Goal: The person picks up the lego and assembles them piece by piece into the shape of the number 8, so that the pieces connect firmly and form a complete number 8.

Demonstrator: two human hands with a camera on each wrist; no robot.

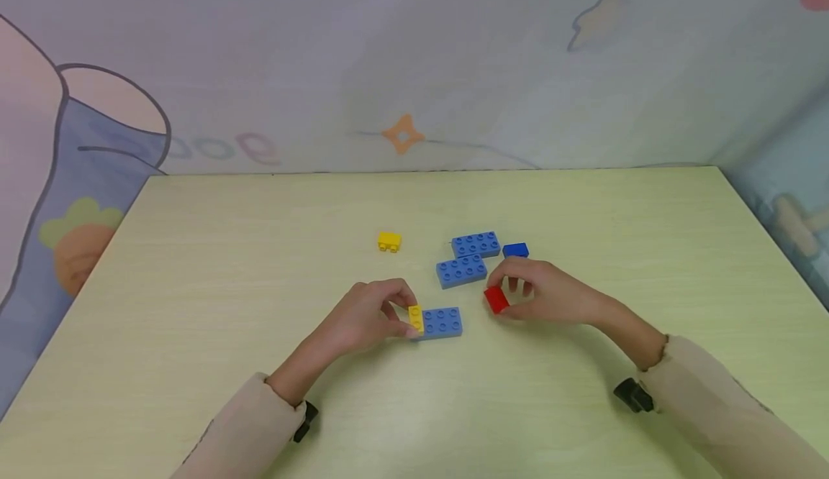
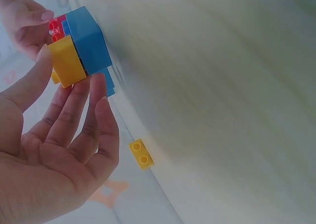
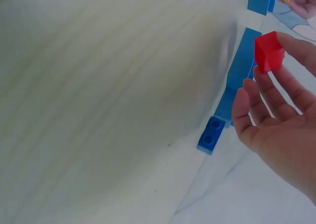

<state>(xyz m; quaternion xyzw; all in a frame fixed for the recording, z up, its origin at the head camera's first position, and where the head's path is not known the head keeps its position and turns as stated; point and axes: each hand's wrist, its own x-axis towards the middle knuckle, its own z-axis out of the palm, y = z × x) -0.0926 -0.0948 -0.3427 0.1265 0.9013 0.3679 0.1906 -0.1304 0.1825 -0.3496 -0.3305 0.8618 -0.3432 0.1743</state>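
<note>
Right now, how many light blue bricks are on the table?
3: one under the yellow brick at the left hand, and two side by side beyond the right hand.

A yellow brick (image 2: 66, 62) is pinched between the thumb and fingertips (image 2: 98, 88) of the left hand (image 2: 54, 150), whose palm is turned towards the camera. The yellow brick is seated against a light blue brick (image 2: 91, 41), which rests on the pale wooden table (image 2: 222, 100). Just behind these, a red brick (image 2: 57, 26) is held by the right hand (image 2: 24, 24), seen in the upper left corner. A second, small yellow two-stud brick (image 2: 141, 154) lies apart on the table.
</note>
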